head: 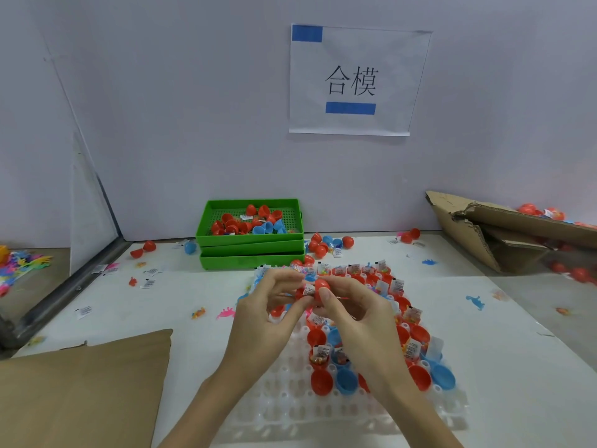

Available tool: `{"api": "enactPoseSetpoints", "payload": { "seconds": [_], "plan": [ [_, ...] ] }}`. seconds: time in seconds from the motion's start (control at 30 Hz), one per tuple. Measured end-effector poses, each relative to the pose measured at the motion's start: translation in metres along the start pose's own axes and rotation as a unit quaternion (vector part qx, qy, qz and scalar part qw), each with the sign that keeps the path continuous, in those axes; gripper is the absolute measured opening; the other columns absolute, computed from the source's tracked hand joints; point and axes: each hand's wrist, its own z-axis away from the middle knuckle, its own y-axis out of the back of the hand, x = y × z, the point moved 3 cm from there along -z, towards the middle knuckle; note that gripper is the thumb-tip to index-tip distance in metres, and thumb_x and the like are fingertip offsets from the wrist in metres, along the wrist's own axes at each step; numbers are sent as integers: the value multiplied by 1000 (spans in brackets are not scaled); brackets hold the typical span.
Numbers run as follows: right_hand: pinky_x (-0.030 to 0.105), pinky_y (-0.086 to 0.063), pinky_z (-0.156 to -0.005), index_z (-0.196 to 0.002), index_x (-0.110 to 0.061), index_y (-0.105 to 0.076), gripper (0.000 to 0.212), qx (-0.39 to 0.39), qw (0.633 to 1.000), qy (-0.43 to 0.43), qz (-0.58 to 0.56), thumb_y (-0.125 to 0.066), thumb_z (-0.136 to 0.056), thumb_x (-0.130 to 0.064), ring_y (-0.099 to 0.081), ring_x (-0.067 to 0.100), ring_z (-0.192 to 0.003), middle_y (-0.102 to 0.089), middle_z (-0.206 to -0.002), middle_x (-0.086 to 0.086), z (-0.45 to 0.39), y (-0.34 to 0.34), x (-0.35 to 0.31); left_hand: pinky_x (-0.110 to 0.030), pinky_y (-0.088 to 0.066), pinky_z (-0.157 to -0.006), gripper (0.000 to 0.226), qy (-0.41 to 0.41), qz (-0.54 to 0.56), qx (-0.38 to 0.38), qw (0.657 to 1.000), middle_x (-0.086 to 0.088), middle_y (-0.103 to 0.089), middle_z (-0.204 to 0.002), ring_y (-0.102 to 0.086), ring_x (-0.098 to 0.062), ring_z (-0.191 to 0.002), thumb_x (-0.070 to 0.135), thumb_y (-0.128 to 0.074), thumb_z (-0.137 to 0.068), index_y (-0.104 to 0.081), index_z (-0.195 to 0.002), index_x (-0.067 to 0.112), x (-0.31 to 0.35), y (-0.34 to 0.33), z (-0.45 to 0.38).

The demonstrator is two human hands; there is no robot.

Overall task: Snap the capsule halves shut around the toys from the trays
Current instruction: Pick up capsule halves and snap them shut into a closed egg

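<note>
While both hands meet above the middle of the white table point(484, 367), the left hand point(261, 321) and the right hand point(352, 318) together hold a red capsule point(318, 287) raised over the clear egg-style tray point(290, 405). Seen from the head camera, the right hand's thumb and curled fingers pinch the rounded red half, and the left hand's fingertips grip the other end, where a small packet with a printed label point(308, 290) shows at the seam; whether the two halves have fully met cannot be told. Below the hands, the clear tray holds open red and blue capsule halves point(347, 381) in its cups, many with packeted toys point(413, 347) standing in them, while its nearest rows are bare. Behind it, against the pale wall, sits a stack of green trays point(252, 250); the top one contains loose red and blue halves. More capsules point(329, 244) lie just right of the stack, and a few others are scattered left of it. Small plastic dinosaur figures, one blue point(475, 301) and one pink point(226, 314), lie loose on the table with stray label packets. A torn cardboard box point(504, 234) leans at the right, a flat cardboard sheet point(87, 389) covers the near left corner, and a paper sign point(355, 82) with two printed characters hangs on the wall.
</note>
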Motion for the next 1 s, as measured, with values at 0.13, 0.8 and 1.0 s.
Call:
{"api": "enactPoseSetpoints", "payload": {
  "seconds": [0.13, 0.8, 1.0],
  "plan": [
    [22, -61, -78, -112, -29, -76, 19, 2, 1000, 2, 25, -73, -94, -23, -75, 11, -95, -78, -97, -13, -1, 1, 2, -36, -62, -90, 13, 40, 36, -26, 998, 15, -77, -110, -74, -14, -103, 31, -75, -88, -77, -101, 29, -4, -1, -2],
    [18, -59, -82, -111, -30, -66, 17, -40, 998, 17, 55, -66, -98, -19, -72, 3, -99, -73, -102, -21, 4, -8, 1, -28, -61, -90, 25, 65, 88, 9, 994, 9, -79, -103, -75, -14, -103, 21, -84, -83, -79, -107, 26, -5, 1, -2],
    [18, -59, -79, -110, -26, -69, 13, -15, 1000, 13, 16, -66, -99, -18, -74, 8, -94, -76, -99, -15, 3, -3, 1, -27, -57, -99, 36, 77, 108, -47, 990, 12, -78, -114, -71, -9, -114, 25, -80, -86, -76, -122, 26, -7, 1, -3]
  ]
}}
